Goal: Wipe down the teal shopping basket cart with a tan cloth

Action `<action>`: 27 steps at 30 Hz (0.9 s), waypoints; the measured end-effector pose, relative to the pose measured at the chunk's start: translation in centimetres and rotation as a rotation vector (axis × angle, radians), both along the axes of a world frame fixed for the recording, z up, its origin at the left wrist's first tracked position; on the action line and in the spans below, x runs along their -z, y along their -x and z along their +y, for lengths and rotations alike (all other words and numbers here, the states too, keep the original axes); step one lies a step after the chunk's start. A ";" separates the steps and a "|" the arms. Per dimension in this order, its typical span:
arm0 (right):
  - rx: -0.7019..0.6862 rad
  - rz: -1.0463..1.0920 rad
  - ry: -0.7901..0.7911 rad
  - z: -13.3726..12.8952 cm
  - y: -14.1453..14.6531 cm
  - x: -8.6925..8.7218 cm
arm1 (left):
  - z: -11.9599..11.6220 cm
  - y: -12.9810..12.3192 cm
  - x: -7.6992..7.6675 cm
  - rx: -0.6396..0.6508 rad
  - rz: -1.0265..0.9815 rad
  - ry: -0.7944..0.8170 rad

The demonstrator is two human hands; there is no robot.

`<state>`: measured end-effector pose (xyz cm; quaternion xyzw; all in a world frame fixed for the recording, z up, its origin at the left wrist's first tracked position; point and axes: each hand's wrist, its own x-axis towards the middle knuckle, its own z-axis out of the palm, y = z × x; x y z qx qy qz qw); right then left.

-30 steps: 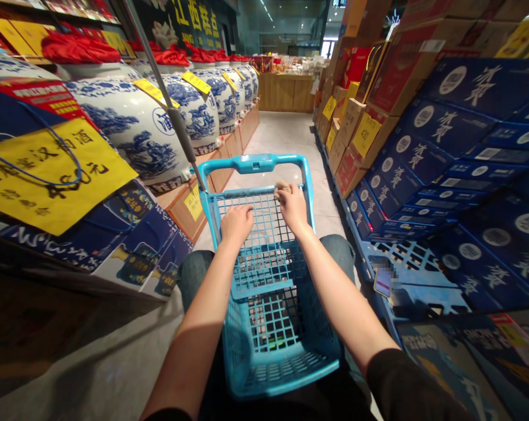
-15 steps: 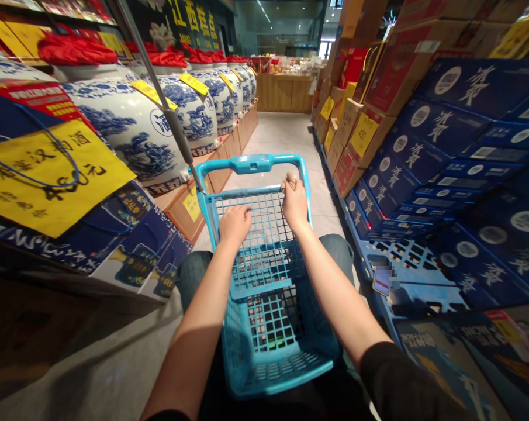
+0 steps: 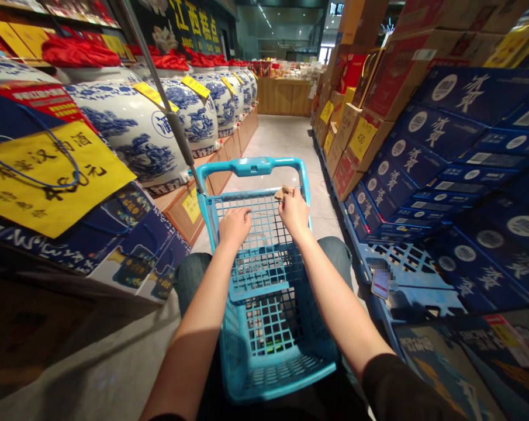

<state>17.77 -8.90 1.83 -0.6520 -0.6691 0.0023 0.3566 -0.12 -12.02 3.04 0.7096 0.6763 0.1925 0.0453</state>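
A turquoise plastic shopping cart with grid sides stands between my knees. In my right hand is a crumpled tan cloth, bunched at the fingertips over the bar at the top of the grid panel, near its right end. My left hand lies at the panel's upper left side, fingers curled against the cart; part of its grip is hidden. Through the lower grid, dark and green patches show. A grey pole rises from the cart's left corner.
Large blue-and-white jars with red cloth tops line the left. A gift bag with a yellow price sign is nearer. Stacked blue boxes fill the right, on a blue pallet holding a phone. A tiled aisle runs ahead.
My right hand has shifted slightly left and down with the cloth, which now spreads further left over the bar. My left hand stays in place.
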 end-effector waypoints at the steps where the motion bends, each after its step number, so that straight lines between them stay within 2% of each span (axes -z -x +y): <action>1: -0.006 0.006 0.002 -0.1 -0.1 0.0 | 0.0 0.0 0.0 0.005 0.003 -0.002; 7: -0.034 0.155 -0.175 1.0 -0.8 0.3 | -0.2 -0.1 -0.2 0.008 0.016 0.010; 10: -0.055 0.140 -0.147 1.1 0.1 1.0 | -0.2 -0.1 -0.3 0.006 0.019 0.017; 16: -0.314 0.030 -0.096 0.2 2.7 2.0 | 0.0 0.1 0.0 0.004 0.011 -0.002; 18: -0.290 0.053 -0.104 0.4 2.3 1.6 | 0.0 0.2 0.1 0.013 0.013 -0.011; 21: -0.150 0.107 -0.102 0.8 0.6 0.7 | 0.0 0.3 0.1 0.019 0.017 -0.019; 24: -0.028 0.097 -0.034 0.6 -0.2 0.0 | 0.1 0.2 0.2 0.025 0.029 -0.019; 27: -0.101 -0.008 0.040 -0.2 1.2 0.0 | 0.1 0.1 0.2 0.023 0.045 -0.027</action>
